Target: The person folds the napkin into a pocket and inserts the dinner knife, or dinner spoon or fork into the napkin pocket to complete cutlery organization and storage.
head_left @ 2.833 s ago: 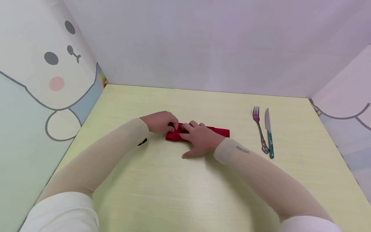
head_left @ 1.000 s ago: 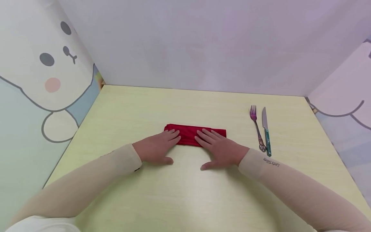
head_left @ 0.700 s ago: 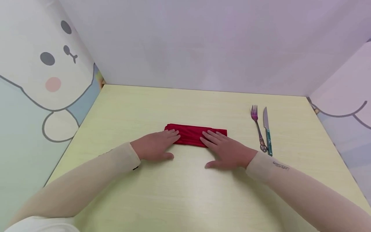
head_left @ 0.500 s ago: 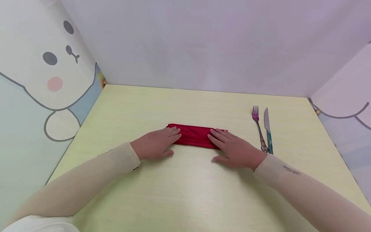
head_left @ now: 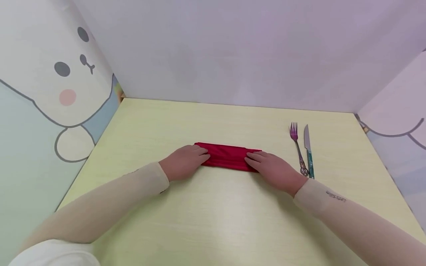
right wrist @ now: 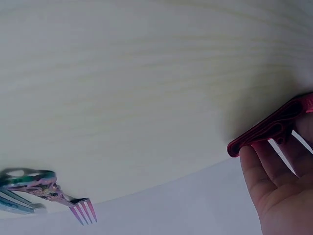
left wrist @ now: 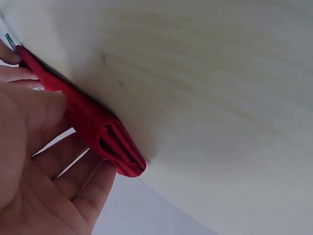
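A folded red cloth (head_left: 227, 157) lies as a long flat strip near the table's middle. My left hand (head_left: 183, 162) grips its left end, fingers over the top and thumb at the near edge. In the left wrist view the cloth (left wrist: 88, 112) shows rolled layers at its end, between thumb and fingers. At the opposite end my right hand (head_left: 276, 171) holds the cloth in the same way, its thumb hidden in the head view. The right wrist view shows fingertips at the far edge of the layered cloth (right wrist: 269, 127).
Right of the cloth lie a fork (head_left: 297, 147) with purplish tines and a knife (head_left: 308, 151) with a green handle, side by side. A pale wall (head_left: 233, 51) rises behind the light wooden table (head_left: 213, 221); printed panels stand at both sides.
Earlier the left fingers worked at the cloth's left end; then both hands lay spread flat on it. The right hand has slid to the right end, and both thumbs have drawn in to the cloth.
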Demonstrator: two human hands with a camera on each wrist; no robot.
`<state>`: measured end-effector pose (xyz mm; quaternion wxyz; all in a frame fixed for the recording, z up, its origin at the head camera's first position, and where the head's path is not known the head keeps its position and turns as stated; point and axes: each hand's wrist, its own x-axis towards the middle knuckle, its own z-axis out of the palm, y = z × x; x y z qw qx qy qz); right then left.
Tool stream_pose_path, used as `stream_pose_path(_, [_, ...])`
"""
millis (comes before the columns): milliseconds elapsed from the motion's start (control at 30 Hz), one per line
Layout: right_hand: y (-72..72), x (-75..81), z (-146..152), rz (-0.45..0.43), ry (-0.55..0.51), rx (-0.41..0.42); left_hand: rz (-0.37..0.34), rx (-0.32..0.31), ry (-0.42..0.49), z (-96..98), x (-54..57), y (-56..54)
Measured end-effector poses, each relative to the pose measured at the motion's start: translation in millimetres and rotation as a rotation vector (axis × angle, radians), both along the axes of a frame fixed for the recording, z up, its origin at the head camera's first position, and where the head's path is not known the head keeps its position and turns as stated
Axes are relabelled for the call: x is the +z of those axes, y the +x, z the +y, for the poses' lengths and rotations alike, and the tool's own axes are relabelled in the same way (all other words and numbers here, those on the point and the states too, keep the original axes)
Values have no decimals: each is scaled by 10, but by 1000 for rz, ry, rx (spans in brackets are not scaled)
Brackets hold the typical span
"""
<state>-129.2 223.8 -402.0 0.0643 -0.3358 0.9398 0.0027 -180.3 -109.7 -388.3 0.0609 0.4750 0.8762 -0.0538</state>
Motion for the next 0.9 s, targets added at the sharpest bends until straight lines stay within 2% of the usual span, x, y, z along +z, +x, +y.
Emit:
stream_pose_path(100, [-9,8,-17,8,28,10,20,-12,20,12,-31,-23])
stream_pose_path(267, [-10,20,-37,26,76,42,-14,4,47,20,-34,-60])
stream_pose_path(467, [2,-15,-41,127,119,145,-51,20,79,19,-30,-91])
stream_pose_path(700, [11,-76,-28,232,100,230,-52,38,122,23,-29,-118])
stream_pose_path(900, [16,-92,-23,262,125,305,-67,44,141,9,-41,-108])
